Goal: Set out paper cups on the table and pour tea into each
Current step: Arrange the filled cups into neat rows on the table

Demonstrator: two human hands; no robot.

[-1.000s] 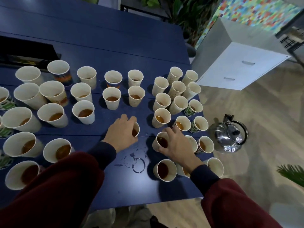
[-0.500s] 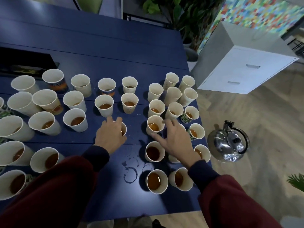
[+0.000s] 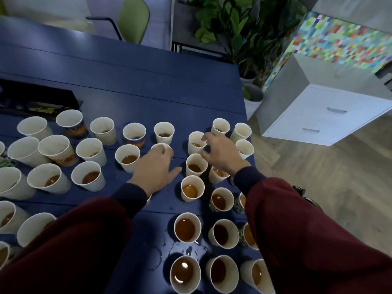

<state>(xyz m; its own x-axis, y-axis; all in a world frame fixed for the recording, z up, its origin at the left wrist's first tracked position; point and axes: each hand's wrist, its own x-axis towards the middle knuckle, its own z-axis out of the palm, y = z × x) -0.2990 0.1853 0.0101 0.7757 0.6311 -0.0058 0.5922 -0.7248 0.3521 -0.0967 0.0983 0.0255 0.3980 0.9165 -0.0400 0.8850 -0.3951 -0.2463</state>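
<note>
- The blue counter (image 3: 127,81) stretches out past both my hands and off to the left of them.
- A white drawer cabinet (image 3: 318,115) stands on the floor beyond and to the right of my right hand. A leafy plant (image 3: 233,28) is further back, and a green chair (image 3: 133,18) is far beyond my left hand.
- My dark red sleeves (image 3: 297,230) cover both forearms down to the wrists.
- My left hand (image 3: 154,166) lies flat and relaxed. Its fingers rest on the rim of one cup (image 3: 158,144), and the thumb is spread out to the side, touching nothing.
- My right hand (image 3: 222,153) hovers with its fingers spread and loosely bent, holding nothing. The fingertips are just over a far cup (image 3: 196,142), and the thumb is near another cup (image 3: 196,164).
- The paper cups (image 3: 89,177) stand upright all over the counter. They are in rows to the left of my left hand, between the two hands, and closer to me below my right wrist.
- Brown tea (image 3: 184,229) shows in most of the cups.
- Spilled drops (image 3: 186,249) lie on the counter behind my hands, between my forearms.
</note>
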